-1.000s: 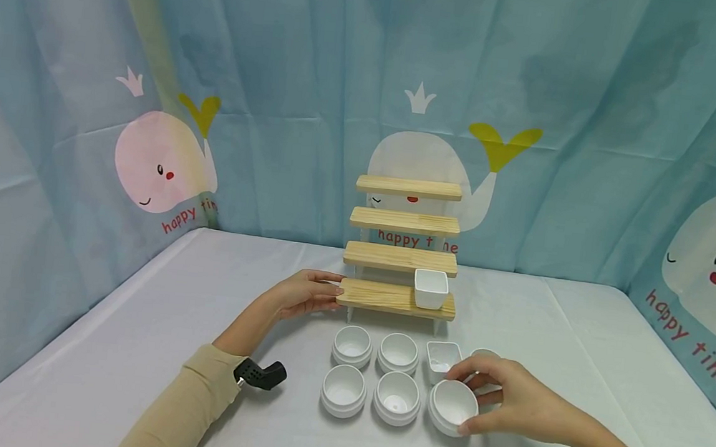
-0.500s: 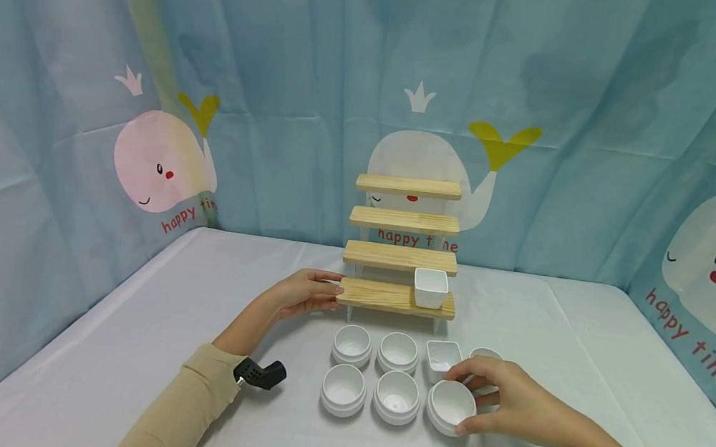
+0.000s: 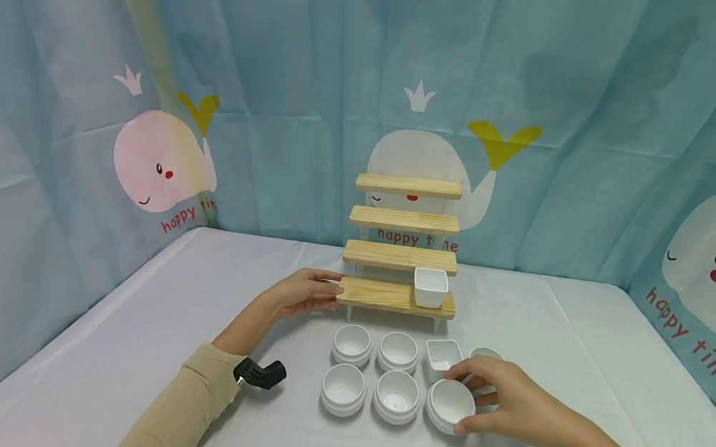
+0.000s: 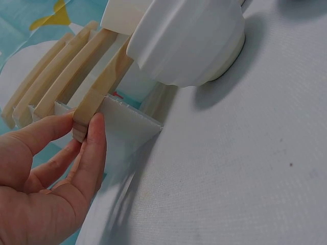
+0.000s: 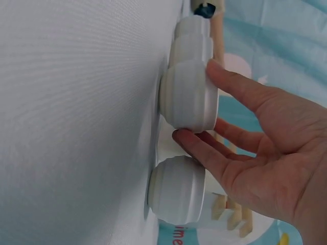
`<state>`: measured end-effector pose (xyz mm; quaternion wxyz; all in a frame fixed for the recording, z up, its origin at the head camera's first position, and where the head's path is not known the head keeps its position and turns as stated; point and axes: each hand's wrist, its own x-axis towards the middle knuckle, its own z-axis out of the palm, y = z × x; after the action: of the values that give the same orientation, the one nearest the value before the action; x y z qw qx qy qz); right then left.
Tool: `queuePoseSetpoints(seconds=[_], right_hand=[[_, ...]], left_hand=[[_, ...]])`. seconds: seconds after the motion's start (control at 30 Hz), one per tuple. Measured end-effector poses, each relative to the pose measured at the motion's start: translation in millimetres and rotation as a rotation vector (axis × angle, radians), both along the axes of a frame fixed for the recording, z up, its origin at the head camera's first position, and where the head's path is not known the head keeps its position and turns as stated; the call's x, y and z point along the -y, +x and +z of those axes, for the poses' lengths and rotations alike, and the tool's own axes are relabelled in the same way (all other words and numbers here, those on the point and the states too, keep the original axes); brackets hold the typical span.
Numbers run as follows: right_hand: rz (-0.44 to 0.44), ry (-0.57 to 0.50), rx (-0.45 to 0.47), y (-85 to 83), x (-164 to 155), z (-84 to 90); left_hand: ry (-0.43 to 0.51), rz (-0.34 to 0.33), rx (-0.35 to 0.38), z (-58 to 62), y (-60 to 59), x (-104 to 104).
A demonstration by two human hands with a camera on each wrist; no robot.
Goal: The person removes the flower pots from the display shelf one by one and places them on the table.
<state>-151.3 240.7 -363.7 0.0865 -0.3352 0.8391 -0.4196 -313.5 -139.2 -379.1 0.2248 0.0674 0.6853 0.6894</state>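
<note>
— While closed round the round pot [image 3: 450, 405] at the near right of the rows on the worktop [image 3: 126, 345], thumb one side and fingers the other: right hand [image 3: 512, 404]. Left hand [image 3: 302, 294]: pinching the left end of the bottom shelf [image 3: 383, 296] of the rack.

— How far along?

— Hardly begun, by the look. Only one square dish [image 3: 431, 288] up on that shelf, at its right end. Left below: the gripped pot, four more round ones, a second square dish [image 3: 442, 354], and a pot half hidden [image 3: 486, 355] behind the fingers.

— Anything extra from the wrist views?

— Yes. From the right wrist: pot base apparently against the cloth, not lifted, clamped between thumb and forefinger. From the left wrist: thumb and forefinger shut on the plank's end, plus a white side panel [image 4: 127, 127] under it, barely seen from the head. Only from the head: the full count.
</note>
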Motion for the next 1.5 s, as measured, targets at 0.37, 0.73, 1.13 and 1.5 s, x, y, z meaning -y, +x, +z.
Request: queuePoseSetpoints(seconds=[0.37, 0.73, 1.13, 1.5], right_hand=[[0.004, -0.006, -0.011, 0.3, -0.1, -0.4], [0.027, -0.018, -0.041, -0.8, -1.7, 3.0], [0.033, -0.050, -0.074, -2.6, -7.7, 9.3], [-0.005, -0.105, -0.052, -6.4, -13.0, 14.1]], left_hand=[[-0.017, 0.004, 0.004, 0.5, 0.1, -0.2], [-0.014, 0.010, 0.008, 0.2, -0.1, -0.1], [-0.017, 0.013, 0.008, 2.2, 1.2, -1.1], [-0.014, 0.023, 0.016, 2.0, 1.4, -1.5]])
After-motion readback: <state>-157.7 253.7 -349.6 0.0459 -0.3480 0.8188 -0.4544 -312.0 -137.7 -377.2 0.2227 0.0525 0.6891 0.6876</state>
